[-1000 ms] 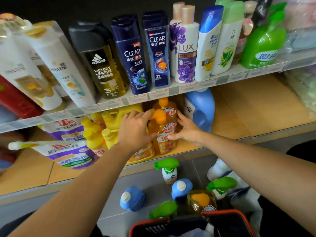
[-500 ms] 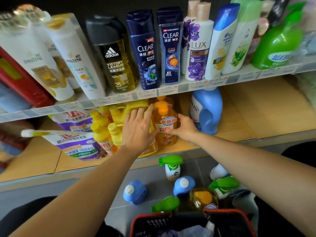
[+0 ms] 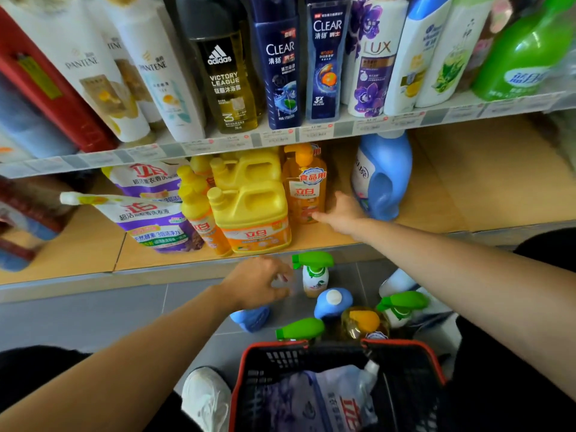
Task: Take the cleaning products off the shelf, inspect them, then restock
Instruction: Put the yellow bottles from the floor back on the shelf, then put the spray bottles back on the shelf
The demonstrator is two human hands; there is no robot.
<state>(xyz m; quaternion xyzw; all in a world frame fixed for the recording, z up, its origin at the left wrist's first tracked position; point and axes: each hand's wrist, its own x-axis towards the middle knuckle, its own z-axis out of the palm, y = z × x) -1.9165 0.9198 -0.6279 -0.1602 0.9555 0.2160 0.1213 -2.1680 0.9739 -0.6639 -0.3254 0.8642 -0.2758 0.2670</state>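
The open right hand [image 3: 343, 213] touches the orange pump bottle [image 3: 307, 188]. The blurry left hand [image 3: 258, 285], nine o'clock of the green spray bottle [image 3: 314, 272], hangs loosely open.

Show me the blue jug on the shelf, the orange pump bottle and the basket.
blue jug [image 3: 394, 163]: head view, on its blue body.
orange pump bottle [image 3: 307, 194]: head view, on its front label.
basket [image 3: 392, 340]: head view, on its red top rim.

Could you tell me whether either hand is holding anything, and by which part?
Nothing is clearly held. The left hand hangs empty above the floor; the right hand touches the lower side of the orange pump bottle.
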